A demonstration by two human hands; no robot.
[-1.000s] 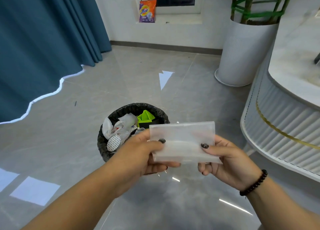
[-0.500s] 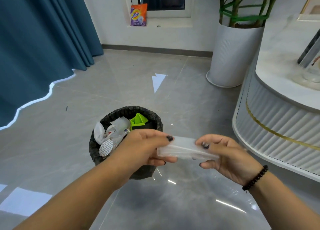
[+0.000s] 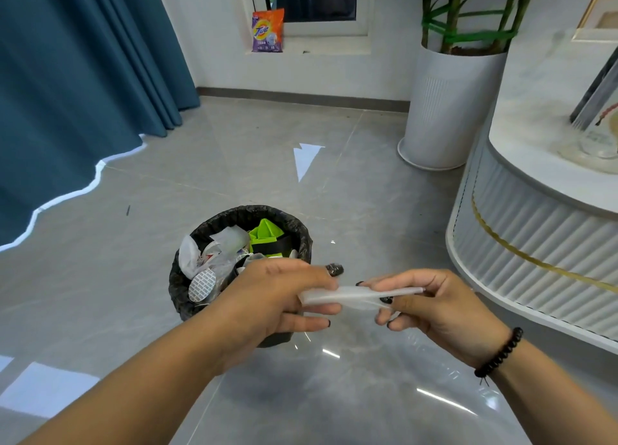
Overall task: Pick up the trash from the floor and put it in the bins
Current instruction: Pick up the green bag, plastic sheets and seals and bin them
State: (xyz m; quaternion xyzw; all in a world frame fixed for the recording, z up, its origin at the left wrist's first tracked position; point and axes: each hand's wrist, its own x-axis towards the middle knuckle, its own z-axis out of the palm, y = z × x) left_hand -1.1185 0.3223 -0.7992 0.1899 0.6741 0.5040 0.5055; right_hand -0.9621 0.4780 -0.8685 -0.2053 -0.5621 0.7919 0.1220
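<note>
Head: plastic wrapper (image 3: pixel 354 295) btwn hands

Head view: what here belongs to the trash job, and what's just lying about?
Job: plastic wrapper, held between left hand and right hand; bin, already holding trash.

Lying about: detergent bag, planter, curtain, cabinet.

Single head cam, fwd and down, close over hands, bin (image 3: pixel 240 270) just beyond.
</note>
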